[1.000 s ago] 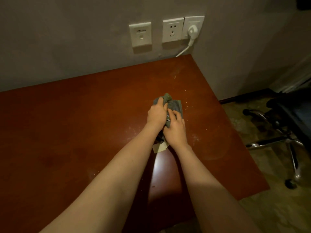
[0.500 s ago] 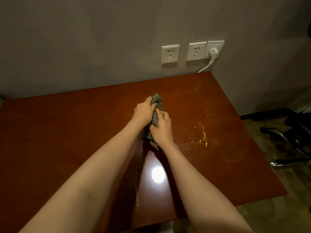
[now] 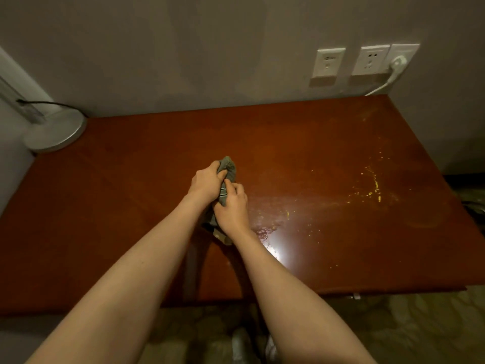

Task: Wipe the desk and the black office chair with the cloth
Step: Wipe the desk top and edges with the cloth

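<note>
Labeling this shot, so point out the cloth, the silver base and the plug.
cloth (image 3: 229, 167), head view, bunched top end
silver base (image 3: 55, 134), head view, middle of the disc
plug (image 3: 397, 63), head view, white body

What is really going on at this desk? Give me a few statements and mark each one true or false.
1. The left hand and the right hand both grip the cloth. True.
2. The cloth lies spread flat on the desk. False: it is bunched up between the hands.
3. Yellow crumbs lie on the desk to the right of the hands. True.
4. Every wall outlet is free. False: a white plug sits in the rightmost socket.
5. A round silver base stands at the desk's far left corner. True.
</note>
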{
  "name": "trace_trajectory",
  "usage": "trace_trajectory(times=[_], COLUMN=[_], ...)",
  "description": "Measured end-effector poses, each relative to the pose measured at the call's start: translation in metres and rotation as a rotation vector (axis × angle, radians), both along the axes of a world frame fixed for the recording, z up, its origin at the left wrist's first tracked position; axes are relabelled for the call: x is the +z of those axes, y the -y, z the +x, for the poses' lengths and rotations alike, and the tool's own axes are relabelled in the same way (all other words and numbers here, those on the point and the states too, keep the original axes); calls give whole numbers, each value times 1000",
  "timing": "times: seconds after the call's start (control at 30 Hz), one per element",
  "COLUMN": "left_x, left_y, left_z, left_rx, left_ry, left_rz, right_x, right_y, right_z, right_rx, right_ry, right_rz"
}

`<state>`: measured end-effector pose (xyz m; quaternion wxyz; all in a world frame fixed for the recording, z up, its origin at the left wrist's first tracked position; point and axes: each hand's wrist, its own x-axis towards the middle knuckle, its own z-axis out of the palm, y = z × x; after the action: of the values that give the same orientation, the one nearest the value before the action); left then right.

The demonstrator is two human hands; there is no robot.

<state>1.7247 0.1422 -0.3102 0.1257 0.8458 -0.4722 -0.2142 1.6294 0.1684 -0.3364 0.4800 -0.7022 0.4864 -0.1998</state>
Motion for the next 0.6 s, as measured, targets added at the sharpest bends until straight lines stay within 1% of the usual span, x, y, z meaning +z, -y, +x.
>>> trace_trajectory(times=[0.07,0.17,0.33,0.5,0.6], left_x=[-14,-34,-41,-49,-51], left_y=[-14,-32,-29,-22,-7], left_z=[5,1,-4,-27,-53], left_rx=[4,28,54,111,98], left_ry=[-2,-6,15,-32,-71], left_rz=[49,101,121,42,8], right_x=[-12,-30,-38,-40,-41], right_y=[-14,-29,-26,-12,4], right_z=[4,3,1,-20,-49], right_rx=[39,93,80,101,88], right_ry=[-11,-54,-61,-97,-125], right_rz=[59,96,112,85,55])
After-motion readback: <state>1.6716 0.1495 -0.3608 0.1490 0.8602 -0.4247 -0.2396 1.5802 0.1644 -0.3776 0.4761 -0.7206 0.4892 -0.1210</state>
